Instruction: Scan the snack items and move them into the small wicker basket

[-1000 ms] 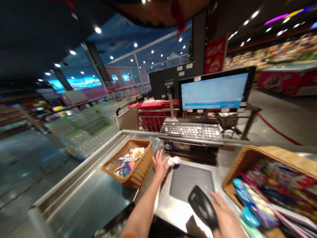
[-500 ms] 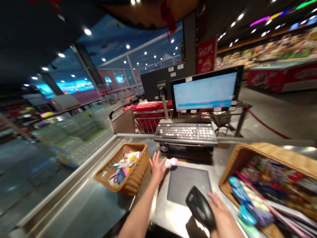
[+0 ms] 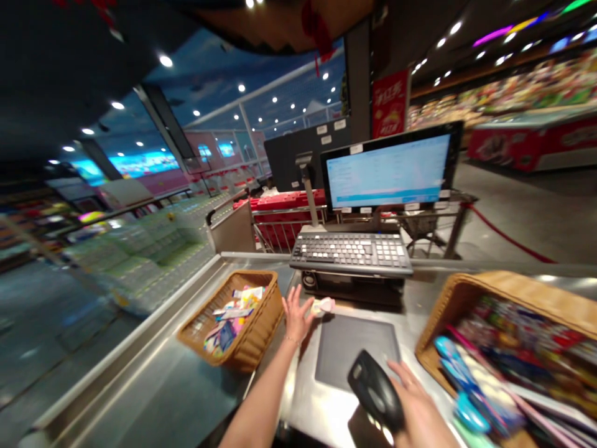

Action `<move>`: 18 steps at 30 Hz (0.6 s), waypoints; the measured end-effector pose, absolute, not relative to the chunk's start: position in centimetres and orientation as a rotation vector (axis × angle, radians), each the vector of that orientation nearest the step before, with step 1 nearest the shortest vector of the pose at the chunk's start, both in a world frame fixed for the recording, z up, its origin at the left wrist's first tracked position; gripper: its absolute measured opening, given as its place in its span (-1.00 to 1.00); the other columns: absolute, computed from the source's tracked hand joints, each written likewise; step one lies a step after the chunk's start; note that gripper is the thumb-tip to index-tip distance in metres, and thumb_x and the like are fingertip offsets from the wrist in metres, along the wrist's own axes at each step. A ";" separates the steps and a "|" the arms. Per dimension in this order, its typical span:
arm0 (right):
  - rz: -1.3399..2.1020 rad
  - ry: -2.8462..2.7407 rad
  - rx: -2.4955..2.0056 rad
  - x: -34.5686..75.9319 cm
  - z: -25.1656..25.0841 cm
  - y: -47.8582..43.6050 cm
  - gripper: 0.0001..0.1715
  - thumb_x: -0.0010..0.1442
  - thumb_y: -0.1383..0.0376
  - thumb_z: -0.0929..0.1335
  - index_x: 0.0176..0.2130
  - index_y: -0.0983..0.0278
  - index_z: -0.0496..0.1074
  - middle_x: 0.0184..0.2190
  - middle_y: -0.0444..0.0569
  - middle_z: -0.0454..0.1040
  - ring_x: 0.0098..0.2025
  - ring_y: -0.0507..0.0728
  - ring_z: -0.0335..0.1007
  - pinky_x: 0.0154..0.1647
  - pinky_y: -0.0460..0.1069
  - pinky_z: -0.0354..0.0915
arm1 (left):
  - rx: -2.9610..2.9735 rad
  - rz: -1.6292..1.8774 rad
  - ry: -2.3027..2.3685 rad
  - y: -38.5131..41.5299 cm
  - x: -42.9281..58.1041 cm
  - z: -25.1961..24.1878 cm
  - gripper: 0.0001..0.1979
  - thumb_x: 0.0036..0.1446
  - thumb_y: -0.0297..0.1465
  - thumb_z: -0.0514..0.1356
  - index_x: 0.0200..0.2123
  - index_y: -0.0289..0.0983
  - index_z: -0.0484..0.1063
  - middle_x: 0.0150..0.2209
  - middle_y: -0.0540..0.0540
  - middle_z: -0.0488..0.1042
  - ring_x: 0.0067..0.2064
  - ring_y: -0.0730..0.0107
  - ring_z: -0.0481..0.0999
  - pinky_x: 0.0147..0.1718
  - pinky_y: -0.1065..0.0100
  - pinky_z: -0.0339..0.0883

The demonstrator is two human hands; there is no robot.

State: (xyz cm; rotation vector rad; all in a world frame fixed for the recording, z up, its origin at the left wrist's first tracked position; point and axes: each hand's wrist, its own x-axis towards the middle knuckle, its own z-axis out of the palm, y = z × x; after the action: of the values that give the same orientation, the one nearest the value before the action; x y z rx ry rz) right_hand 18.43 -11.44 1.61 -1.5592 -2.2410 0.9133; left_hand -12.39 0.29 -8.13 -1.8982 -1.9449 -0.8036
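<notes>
Clasping the black handheld scanner [image 3: 375, 391] in your right hand [image 3: 420, 407], you hold your open left hand [image 3: 296, 314] just beside a small pink packet [image 3: 323, 305] (fingers spread, nothing grasped).

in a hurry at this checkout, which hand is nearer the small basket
Left. The left hand is just beside the small basket, to its right in view. The right hand is farther off, beyond the gray pad, gripping a black scanner.
</notes>
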 end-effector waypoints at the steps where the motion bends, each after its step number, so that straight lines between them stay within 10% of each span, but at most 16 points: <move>1: 0.896 -2.249 -1.582 18.3 1.7 -11.4 -0.22 -0.12 0.50 0.30 0.13 0.25 0.44 0.37 0.19 0.23 0.45 0.42 -0.06 0.38 0.31 0.08 | -1.906 -0.809 -1.934 0.4 -12.4 -8.1 -0.61 0.01 -0.39 0.37 -0.05 -0.02 0.56 0.36 -0.21 0.18 0.39 -0.07 0.11 0.25 -0.38 -0.03; 18: 0.751 -2.406 -1.627 17.9 3.3 -11.2 -0.21 -0.11 0.48 0.28 0.15 0.28 0.42 0.35 0.16 0.26 0.45 0.39 -0.04 0.34 0.26 0.21 | -1.899 -0.867 -1.895 1.3 -13.5 -6.9 -0.59 0.01 -0.39 0.37 -0.03 -0.01 0.55 0.36 -0.19 0.19 0.39 -0.08 0.10 0.27 -0.36 -0.07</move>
State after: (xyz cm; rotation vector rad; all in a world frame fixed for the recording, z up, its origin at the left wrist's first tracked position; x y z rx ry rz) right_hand 17.88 -11.20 3.31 -1.6274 -2.4063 0.7509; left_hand -13.46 1.33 -6.89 -1.8986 -1.8952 -0.8671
